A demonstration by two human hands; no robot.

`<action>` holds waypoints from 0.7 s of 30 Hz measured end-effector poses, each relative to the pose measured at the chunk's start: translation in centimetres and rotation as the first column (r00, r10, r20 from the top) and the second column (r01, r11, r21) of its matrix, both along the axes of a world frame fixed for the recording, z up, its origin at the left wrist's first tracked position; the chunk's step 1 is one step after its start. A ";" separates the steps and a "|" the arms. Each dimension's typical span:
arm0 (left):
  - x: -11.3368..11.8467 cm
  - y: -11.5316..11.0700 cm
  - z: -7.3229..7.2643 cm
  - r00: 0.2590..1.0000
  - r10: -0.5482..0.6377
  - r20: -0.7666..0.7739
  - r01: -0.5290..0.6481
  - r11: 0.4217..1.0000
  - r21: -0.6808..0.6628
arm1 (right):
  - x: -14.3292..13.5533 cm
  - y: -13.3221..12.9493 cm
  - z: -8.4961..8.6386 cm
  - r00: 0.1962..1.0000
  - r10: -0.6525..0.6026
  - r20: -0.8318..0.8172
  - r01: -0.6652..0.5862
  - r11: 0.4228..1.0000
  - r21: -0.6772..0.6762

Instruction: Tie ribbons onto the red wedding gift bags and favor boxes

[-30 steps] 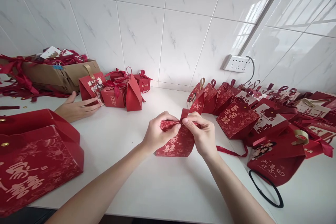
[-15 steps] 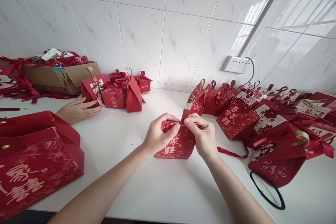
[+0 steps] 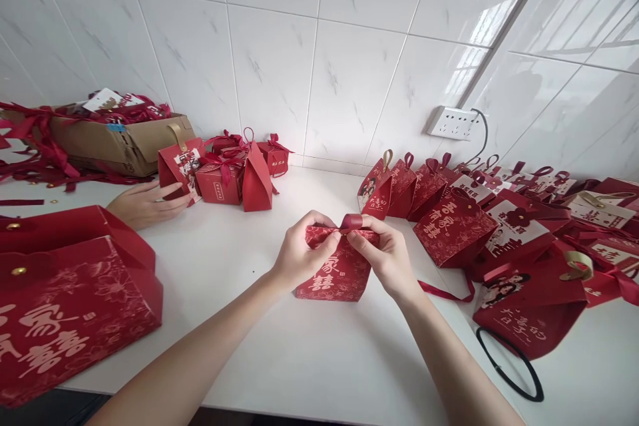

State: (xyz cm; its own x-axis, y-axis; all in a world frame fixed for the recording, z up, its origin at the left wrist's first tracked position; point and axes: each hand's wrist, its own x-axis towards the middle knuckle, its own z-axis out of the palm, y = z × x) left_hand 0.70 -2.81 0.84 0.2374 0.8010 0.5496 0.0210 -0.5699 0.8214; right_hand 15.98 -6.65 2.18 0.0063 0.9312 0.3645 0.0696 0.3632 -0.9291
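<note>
Red box point(image 3: 334, 279) upright on the surface point(image 3: 304, 359), top pinched within the grip of left hand point(image 3: 301, 253) and right hand point(image 3: 389, 254).

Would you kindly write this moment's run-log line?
left hand: pinching red box at top; right hand: likewise; ribbon loop: between hands; other person's hand: at gold-handled box

The top of the middle box point(image 3: 344, 279) is partly covered by the left hand point(image 3: 305, 247) and right hand point(image 3: 384, 254). To its left, the big box point(image 3: 94, 299) is cut by the view's edge; to its right, crowded boxes point(image 3: 516, 233) are partly hidden by one another.
</note>
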 end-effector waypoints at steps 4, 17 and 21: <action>0.0 0.0 -0.1 1.000 0.005 0.005 -0.005 1.000 -0.015 | 0.0 0.0 0.0 1.000 0.001 -0.017 -0.002 0.999 -0.043; -0.6 1.2 0.1 0.846 -0.462 0.267 0.520 0.597 -0.612 | -0.4 0.2 -0.2 0.855 0.190 -0.483 -0.259 0.963 -0.080; -0.1 0.0 -0.3 0.650 -0.713 0.263 0.661 0.361 -0.658 | -0.1 0.2 0.2 0.762 0.176 -0.623 -0.243 0.970 -0.022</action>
State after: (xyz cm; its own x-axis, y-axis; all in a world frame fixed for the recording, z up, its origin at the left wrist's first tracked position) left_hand 0.61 -2.85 0.55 0.8896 0.4503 -0.0767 -0.0556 0.2734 0.9603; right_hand 15.85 -6.40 2.37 -0.0021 0.9656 0.2602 -0.5933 0.2083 -0.7776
